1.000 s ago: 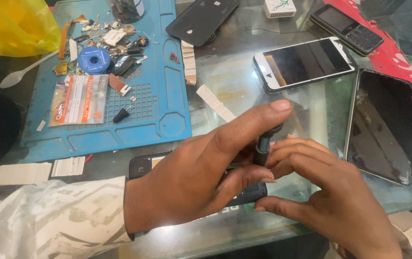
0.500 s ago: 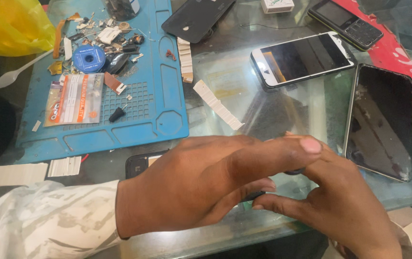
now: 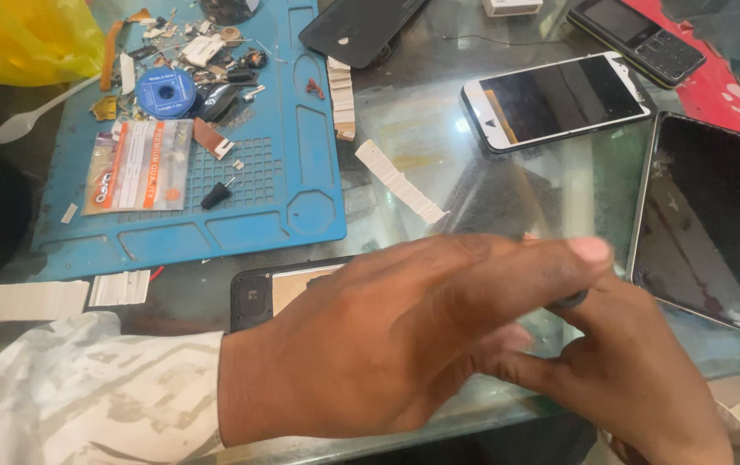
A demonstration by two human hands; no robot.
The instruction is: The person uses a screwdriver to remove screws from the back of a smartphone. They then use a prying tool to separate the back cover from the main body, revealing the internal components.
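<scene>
Left hand has flattened out over the opened phone since a second ago, right hand pinching a dark tool beside it, so I'd press evenly and go slow on that glass table.

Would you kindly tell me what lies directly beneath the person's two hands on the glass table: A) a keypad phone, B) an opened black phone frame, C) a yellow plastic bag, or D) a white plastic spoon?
B: the opened black phone frame pokes out from under the left hand, which overlaps the right hand.
</scene>
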